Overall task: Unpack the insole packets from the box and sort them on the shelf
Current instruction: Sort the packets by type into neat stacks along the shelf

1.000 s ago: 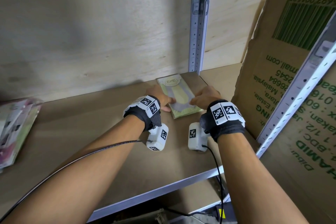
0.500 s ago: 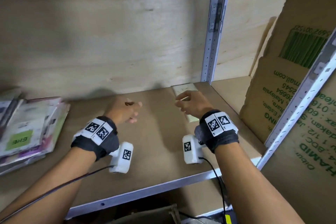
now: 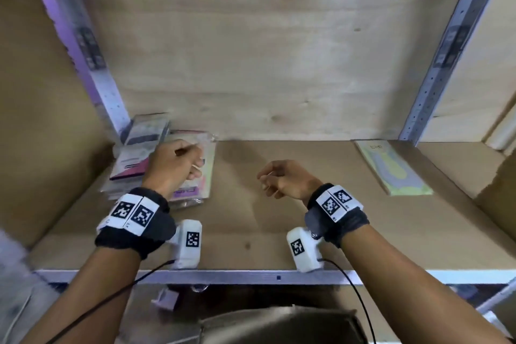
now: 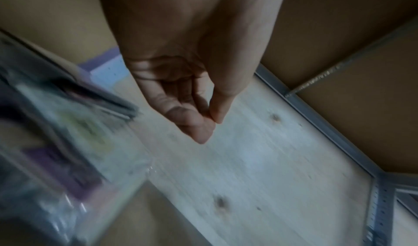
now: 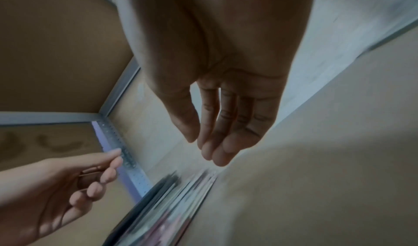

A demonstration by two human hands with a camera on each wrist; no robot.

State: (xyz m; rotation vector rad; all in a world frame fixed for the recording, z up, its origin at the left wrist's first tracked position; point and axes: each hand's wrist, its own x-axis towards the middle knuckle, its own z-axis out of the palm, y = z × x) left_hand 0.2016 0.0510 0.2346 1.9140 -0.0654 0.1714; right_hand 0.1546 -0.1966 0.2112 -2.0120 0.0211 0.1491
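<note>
A green-and-yellow insole packet (image 3: 393,167) lies flat at the back right of the brown shelf board (image 3: 279,234), with no hand on it. A loose pile of insole packets (image 3: 145,159), pink, purple and grey, sits at the back left; it is blurred in the left wrist view (image 4: 56,142) and the right wrist view (image 5: 162,205). My left hand (image 3: 195,170) hovers over this pile with loosely curled fingers, holding nothing (image 4: 210,124). My right hand (image 3: 265,181) hangs over the middle of the shelf, fingers relaxed and empty (image 5: 203,148).
Perforated metal uprights (image 3: 446,50) (image 3: 83,50) frame the bay against a plywood back wall (image 3: 265,64). A metal rail (image 3: 251,276) edges the shelf front. Cardboard (image 3: 497,190) stands at the far right. Bare board lies between pile and green packet.
Both hands have let go of the green packet and moved left. My left hand now hovers over the left pile, and the right hand is at mid-shelf. The view swung left.
</note>
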